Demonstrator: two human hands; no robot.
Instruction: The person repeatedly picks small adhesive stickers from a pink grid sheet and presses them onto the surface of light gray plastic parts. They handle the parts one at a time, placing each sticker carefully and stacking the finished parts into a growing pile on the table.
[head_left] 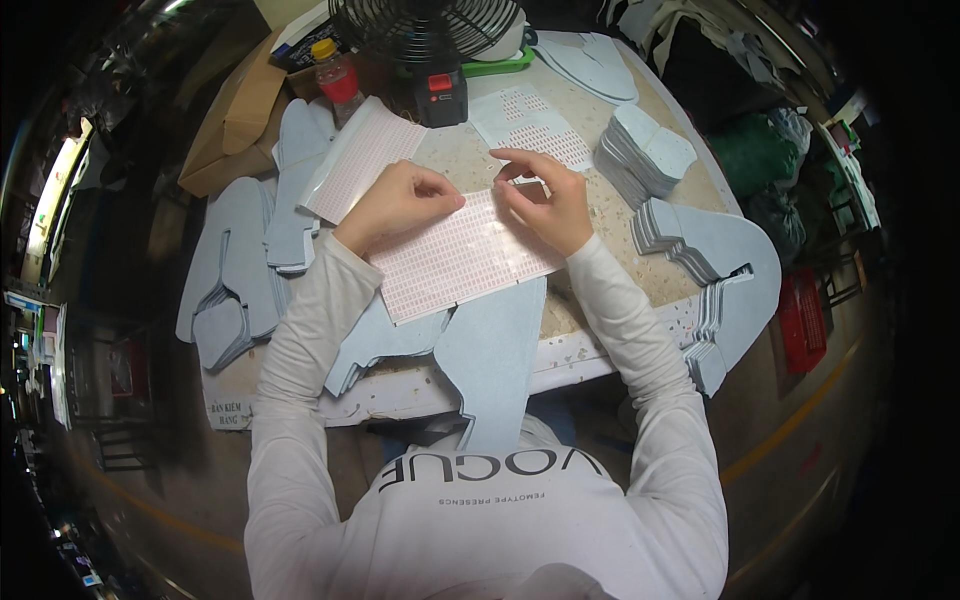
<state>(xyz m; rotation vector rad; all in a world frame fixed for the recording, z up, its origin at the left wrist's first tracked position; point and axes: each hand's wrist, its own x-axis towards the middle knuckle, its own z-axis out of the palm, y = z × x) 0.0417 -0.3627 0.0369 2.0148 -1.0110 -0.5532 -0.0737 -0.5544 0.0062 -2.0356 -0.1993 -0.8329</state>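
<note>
A sheet of small stickers (455, 262), white with rows of reddish print, lies across pale blue-grey cut pieces in front of me. My left hand (405, 205) pinches it at the upper edge, thumb and fingertips together. Over the sheet's upper right part is my right hand (548, 203), its thumb and a fingertip brought together and the index finger raised; whatever sits between them is too small to make out. Under the sheet, one long cut piece (490, 350) hangs past the table's near edge, with a further stack (390, 340) to its left.
More cut pieces are stacked at left (240, 260) and right (735, 245). Behind the sheet are two other sticker sheets (365, 160) (535, 130), a bottle with a yellow cap (337, 75), a cardboard box (235, 115) and a black fan (430, 30) with a battery base.
</note>
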